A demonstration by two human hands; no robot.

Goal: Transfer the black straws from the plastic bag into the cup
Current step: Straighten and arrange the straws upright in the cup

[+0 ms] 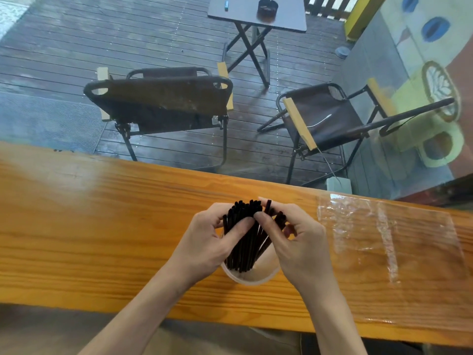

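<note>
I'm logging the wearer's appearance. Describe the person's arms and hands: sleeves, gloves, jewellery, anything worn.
Both forearms are bare up to the bottom edge of the picture; no sleeves show. The left hand and right hand wear no gloves. No rings, watch or bracelets are visible on the fingers or wrists. The nails look short and unpainted.

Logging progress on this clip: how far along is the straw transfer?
Nearly done. Done: the plastic bag lies flat on the wooden counter, apparently empty, and the black straws stand in the cup. In hand: the left hand and right hand both hold the bundle near its top. Left: release the straws so they settle in the cup.
</note>
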